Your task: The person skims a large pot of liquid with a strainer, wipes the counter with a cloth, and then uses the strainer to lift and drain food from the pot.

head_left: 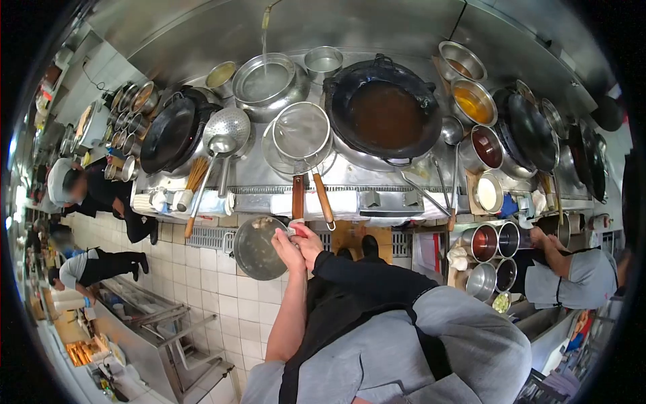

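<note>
My left hand (289, 250) and my right hand (309, 246) are together in front of my body, near the counter's front edge. Both have bent fingers around something small, pale and red that I cannot make out. Just beyond them is the wooden handle (298, 195) of a round mesh strainer (301, 131). A second wooden handle (323, 199) lies to its right. Below and left of the hands stands a large metal pot (259, 259) with cloudy liquid and pale pieces in it.
A big black wok (343, 114) with brown liquid sits behind the strainers. Water runs into a steel pot (262, 79). A perforated ladle (227, 128) lies at left, sauce pots (483, 148) at right. Co-workers are at left (94, 266) and right (572, 273).
</note>
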A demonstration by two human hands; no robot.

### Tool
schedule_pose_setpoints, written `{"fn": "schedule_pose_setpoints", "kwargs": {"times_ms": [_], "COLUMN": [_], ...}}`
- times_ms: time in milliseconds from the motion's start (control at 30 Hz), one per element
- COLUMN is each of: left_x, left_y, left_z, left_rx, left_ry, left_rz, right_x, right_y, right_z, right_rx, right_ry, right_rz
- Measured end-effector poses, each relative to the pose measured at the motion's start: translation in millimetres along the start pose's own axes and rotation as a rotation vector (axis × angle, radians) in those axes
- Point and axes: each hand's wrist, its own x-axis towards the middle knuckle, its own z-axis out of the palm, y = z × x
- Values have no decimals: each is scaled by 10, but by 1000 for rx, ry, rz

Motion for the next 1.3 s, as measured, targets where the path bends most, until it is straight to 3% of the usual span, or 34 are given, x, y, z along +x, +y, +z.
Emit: {"fn": "schedule_pose_setpoints", "kwargs": {"times_ms": [67, 100, 200, 233, 267, 333, 433, 500, 600, 633, 700, 767, 833, 900, 1000, 1100, 1167, 1233, 1267, 1300], "left_x": [64, 146, 325, 366, 333, 302, 385, 370, 317, 383, 381, 276, 152, 45, -119, -320, -394, -408, -411, -410], "left_y": [-83, -228, -439, -419, -271, -79, 62, 181, 464, 329, 410, 591, 718, 643, 464, 494, 512, 472, 436, 415], "left_z": [27, 43, -22, -71, -111, -123, -176, -186, -216, -207, -238, -218, -164, -66, 75, 138, 157, 176, 183, 207], "left_rx": [-122, -284, -300, -473, -474, -501, -486, -459, -271, -69, 39, 7, -29, -27, 55, 131, 148, 145, 150, 172], "left_ry": [-69, -131, -366, -565, -680, -739, -801, -813, -743, -520, -440, -504, -608, -758, -951, -1011, -1004, -999, -1001, -994], "left_rz": [-17, -118, -362, -547, -611, -540, -547, -575, -506, -368, -110, -69, -78, -123, -172, -245, -292, -310, -309, -308], "right_x": [-119, -227, -530, -485, -449, -434, -1009, -862, -921, -994, -889, -763, -671, -375, -99, -257, -458, -489, -403, -329], "right_y": [-74, -155, -405, -382, -370, -470, -1256, -1274, -1618, -1809, -1986, -2146, -2344, -2234, -1736, -1605, -1752, -1939, -1976, -2072], "right_z": [-6, 2, -16, -139, -254, -465, -483, -986, -1470, -1547, -2003, -2208, -2143, -2241, -2406, -2188, -1848, -1578, -1497, -1372], "right_rx": [10, -48, -327, -427, -526, -698, -665, -468, -371, -422, -635, -938, -1316, -1503, -1759, -1586, -1376, -1274, -1254, -1339], "right_ry": [-12, -11, -33, -116, -201, -424, -420, -343, 12, 175, 412, 584, 679, 704, 611, 277, 274, 347, 307, 274], "right_rz": [14, 21, 100, 109, 109, 129, 184, 30, -151, -171, -304, -405, -702, -1047, -916, -655, -472, -593, -849, -960]}}
